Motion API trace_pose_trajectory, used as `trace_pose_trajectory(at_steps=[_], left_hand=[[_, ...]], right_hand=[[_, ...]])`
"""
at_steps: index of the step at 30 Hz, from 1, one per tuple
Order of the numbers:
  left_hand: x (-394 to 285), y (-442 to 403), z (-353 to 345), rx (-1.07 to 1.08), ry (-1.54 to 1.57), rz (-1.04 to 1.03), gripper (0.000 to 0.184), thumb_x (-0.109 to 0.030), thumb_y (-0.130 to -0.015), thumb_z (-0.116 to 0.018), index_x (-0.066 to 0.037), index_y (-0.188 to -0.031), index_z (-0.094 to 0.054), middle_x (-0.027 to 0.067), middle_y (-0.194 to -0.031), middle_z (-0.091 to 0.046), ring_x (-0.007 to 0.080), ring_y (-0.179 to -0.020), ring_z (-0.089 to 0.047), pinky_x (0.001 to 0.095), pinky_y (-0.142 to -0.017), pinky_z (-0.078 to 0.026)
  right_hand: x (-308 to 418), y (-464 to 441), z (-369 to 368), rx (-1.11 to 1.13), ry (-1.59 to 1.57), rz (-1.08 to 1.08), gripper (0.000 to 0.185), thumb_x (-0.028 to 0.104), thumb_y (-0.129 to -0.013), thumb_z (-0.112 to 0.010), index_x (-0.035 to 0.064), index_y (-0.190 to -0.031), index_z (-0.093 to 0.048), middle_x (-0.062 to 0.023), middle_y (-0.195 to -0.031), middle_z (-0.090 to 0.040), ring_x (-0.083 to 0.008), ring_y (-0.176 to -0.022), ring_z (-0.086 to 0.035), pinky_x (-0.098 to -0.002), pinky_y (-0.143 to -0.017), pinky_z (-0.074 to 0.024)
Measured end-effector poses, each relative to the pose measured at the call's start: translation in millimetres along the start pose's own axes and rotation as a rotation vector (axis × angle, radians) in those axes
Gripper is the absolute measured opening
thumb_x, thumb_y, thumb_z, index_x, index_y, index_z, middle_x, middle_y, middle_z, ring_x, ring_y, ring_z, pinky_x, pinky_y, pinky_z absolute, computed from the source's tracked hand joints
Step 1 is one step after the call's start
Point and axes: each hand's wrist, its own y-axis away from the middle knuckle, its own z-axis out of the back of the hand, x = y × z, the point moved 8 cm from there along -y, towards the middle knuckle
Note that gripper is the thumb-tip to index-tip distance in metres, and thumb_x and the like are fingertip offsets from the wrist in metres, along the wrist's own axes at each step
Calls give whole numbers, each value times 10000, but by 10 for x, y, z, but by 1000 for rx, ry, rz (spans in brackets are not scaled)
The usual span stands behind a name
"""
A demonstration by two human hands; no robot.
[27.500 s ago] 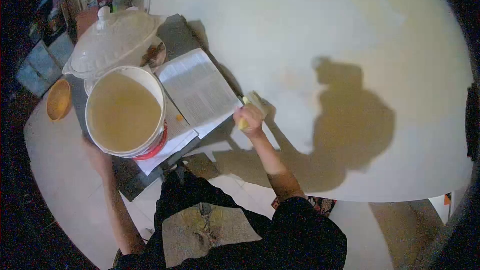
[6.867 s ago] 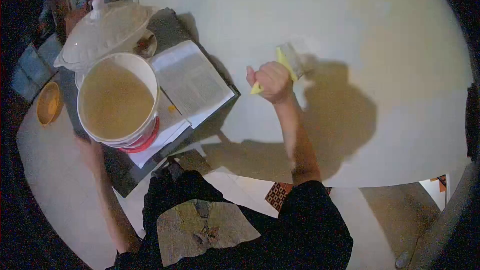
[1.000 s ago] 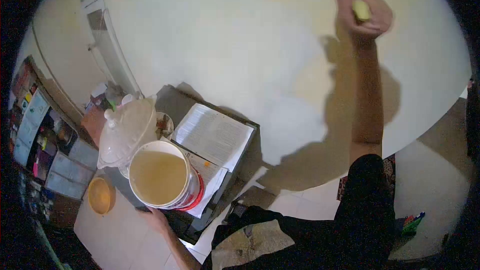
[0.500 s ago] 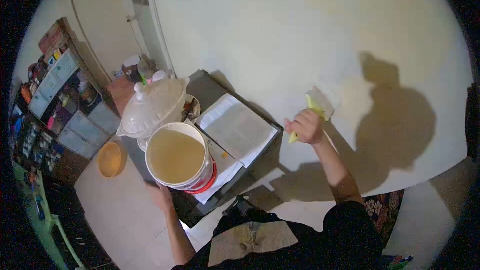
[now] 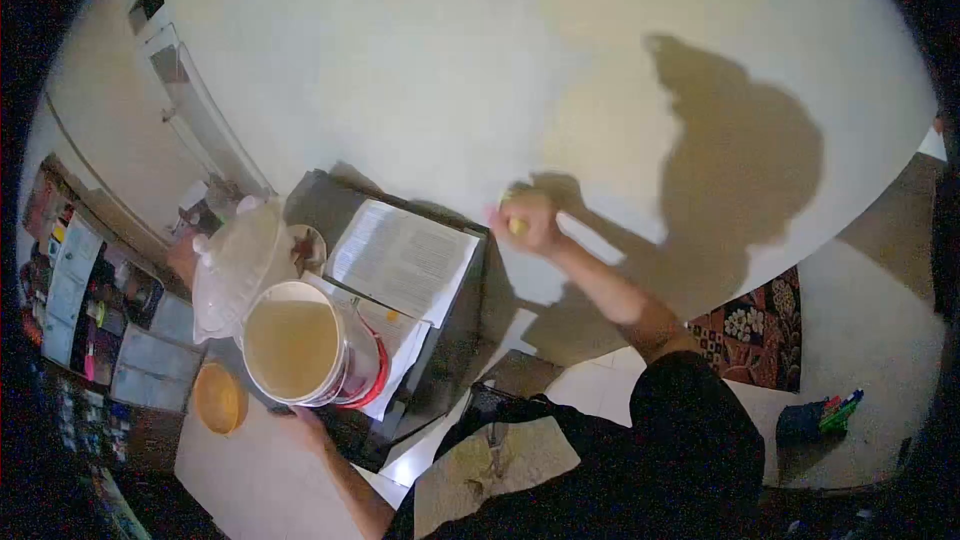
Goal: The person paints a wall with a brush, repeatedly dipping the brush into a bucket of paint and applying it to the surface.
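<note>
My right hand (image 5: 532, 221) is closed around the yellow handle of a wide paintbrush (image 5: 518, 227), close to the pale wall (image 5: 440, 90). Most of the brush, its head included, is hidden behind the hand. My left hand (image 5: 312, 432) is at the near side of a white bucket (image 5: 357, 355) with a red band low down, and its fingers are partly hidden against the bucket. Beige liquid (image 5: 292, 345) fills much of the bucket, which stands on a dark table (image 5: 440, 380) beside printed sheets (image 5: 405, 260).
A white lidded dish (image 5: 240, 265) and a small plate (image 5: 308, 248) are behind the bucket. On the floor sit an orange basin (image 5: 220, 398) and a patterned rug (image 5: 755, 330). Cluttered shelves (image 5: 75, 290) stand at the left, and a dark holder (image 5: 800, 437) at the right.
The view has swung right, shifting the table and bucket left in the picture. My right hand has turned, so the brush head no longer shows. My left hand stays by the bucket.
</note>
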Motion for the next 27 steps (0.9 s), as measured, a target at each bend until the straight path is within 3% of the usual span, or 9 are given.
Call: trace_pose_trajectory(at_steps=[2, 3, 6, 7, 9, 13, 19, 20, 27], left_hand=[[89, -5, -43, -175, -136, -154, 583, -392, -918, -456, 39, -1302, -374, 241, -1315, -432, 368, -1192, -443, 444, -981, -374], [63, 13, -36, -16, -127, 46, 586, -380, -916, -461, 38, -1316, -363, 252, -1311, -433, 372, -1200, -435, 440, -992, -367], [-505, 139, 250, 223, -204, 161, 596, -376, -920, -453, 41, -1331, -343, 257, -1323, -420, 372, -1214, -425, 430, -1002, -360], [-306, 52, 113, 14, -143, 79, 605, -379, -918, -454, 46, -1333, -340, 262, -1322, -421, 378, -1217, -423, 426, -998, -362], [-36, 55, 6, 45, -107, 105, 610, -382, -917, -453, 50, -1332, -341, 265, -1320, -421, 383, -1216, -421, 423, -1000, -361], [-131, 38, 18, 69, -65, 114, 622, -393, -916, -450, 55, -1332, -339, 269, -1319, -420, 389, -1215, -420, 420, -1003, -358], [-160, 31, 1, 78, -56, 87, 637, -408, -915, -448, 56, -1336, -330, 271, -1321, -418, 393, -1213, -421, 421, -1004, -357], [-150, 42, 14, 80, -48, 90, 640, -410, -915, -448, 56, -1337, -329, 271, -1321, -417, 393, -1212, -421, 421, -1004, -356], [-136, 66, 3, 48, -45, 108, 658, -427, -914, -445, 57, -1342, -318, 273, -1323, -414, 398, -1210, -422, 423, -1005, -355]], right_hand=[[-177, -348, 331, -129, 29, -70, 373, 49, -727, -701, 75, -485, -418, -71, -460, -415, -165, -379, -406, -302, -385, -303], [36, -651, 509, -60, 149, -9, 361, 43, -729, -703, 75, -489, -435, -70, -464, -438, -148, -386, -421, -293, -391, -320], [439, -1274, 937, 6, 333, 151, 318, 48, -739, -706, 78, -510, -488, -78, -483, -502, -129, -414, -473, -267, -421, -379], [553, -1436, 1083, -101, 350, 248, 296, 60, -743, -708, 78, -526, -507, -80, -515, -528, -141, -438, -500, -260, -435, -394], [690, -1733, 1286, -203, 363, 334, 275, 71, -746, -711, 77, -543, -525, -83, -548, -555, -154, -462, -528, -252, -449, -409], [995, -1800, 1520, -423, 395, 656, 424, 214, -865, -625, 146, -507, -410, -52, -454, -405, -142, -366, -350, -242, -301, -272], [935, -1496, 898, 50, 580, 594, 327, 95, -684, -734, 116, -507, -460, -41, -517, -461, -198, -436, -470, -291, -391, -353], [824, -1267, 735, 68, 449, 738, 360, 109, -675, -736, 129, -490, -428, -31, -483, -419, -188, -418, -443, -298, -382, -338], [274, 183, -175, 207, 147, 424, 374, 113, -736, -683, 155, -477, -416, 11, -467, -415, -120, -398, -406, -281, -372, -319]])
